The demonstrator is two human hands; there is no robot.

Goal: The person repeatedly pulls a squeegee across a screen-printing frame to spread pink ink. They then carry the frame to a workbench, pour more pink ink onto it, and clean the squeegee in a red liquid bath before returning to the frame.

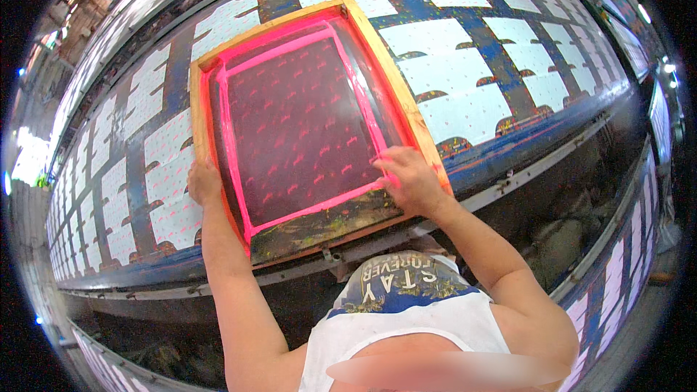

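A wooden-framed printing screen (300, 116), smeared with bright pink ink round a dark mesh with small repeated pink motifs, rests tilted on the long printing table. My left hand (205, 180) is closed on the left wooden rail. My right hand (406, 178) has curled fingers at the lower right inside of the screen, over pink ink; what they hold, if anything, is hidden. A dark, paint-spattered band (323, 221) crosses the screen's near end.
Rows of white pieces (443, 80) with dark curved cutouts lie along the table on both sides, some with pink prints. A metal rail (541, 156) runs along the near edge. More tables stand beyond and at the lower right.
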